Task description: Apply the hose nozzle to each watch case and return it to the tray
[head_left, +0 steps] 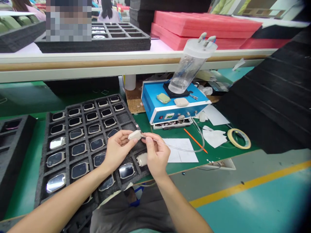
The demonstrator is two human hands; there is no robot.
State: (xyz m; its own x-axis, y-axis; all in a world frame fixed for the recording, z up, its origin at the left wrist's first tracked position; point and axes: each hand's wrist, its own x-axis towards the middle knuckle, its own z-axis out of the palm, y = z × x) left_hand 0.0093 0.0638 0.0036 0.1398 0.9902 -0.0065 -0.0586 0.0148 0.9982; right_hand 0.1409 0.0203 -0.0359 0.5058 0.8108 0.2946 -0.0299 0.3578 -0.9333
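My left hand (118, 145) pinches a small beige rounded casing (135, 135) above the near right corner of a black foam tray (46, 142). My right hand (155, 152) is closed on the end of a thin clear tube (184, 149), held against the casing's right end. The tube curves back over white paper to a blue box machine (150, 105). Another beige casing (142, 159) lies on the tray just below my hands. Most of the tray's pockets hold shiny dark-faced casings (79, 170).
A clear cylinder (188, 69) stands tilted on the blue machine, with two more casings beside it. An orange pencil (194, 139), white papers and a tape roll (239, 138) lie to the right. Black foam sheets (272, 106) fill the right side. Red foam (204, 27) sits on the upper shelf.
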